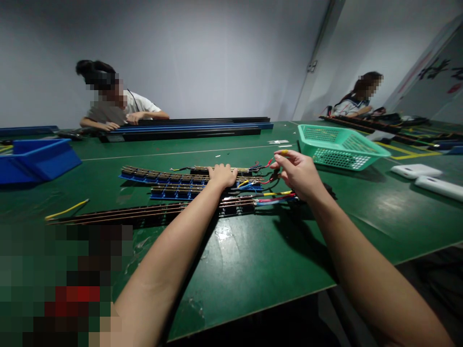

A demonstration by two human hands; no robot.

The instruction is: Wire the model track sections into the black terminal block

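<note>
A green surface (260,250) is backed by a pale wall (217,58); a blue bin (43,164) is set at its left and a mint basket (334,156) at its right. Wired strips (166,177) are laid side by side across the middle. They are covered by the left hand (222,176), fingers spread; apart from it, red wires (269,164) at the strips' right end are pinched by the right hand (298,173). Dark characters (432,71) at far right cannot be read.
</note>
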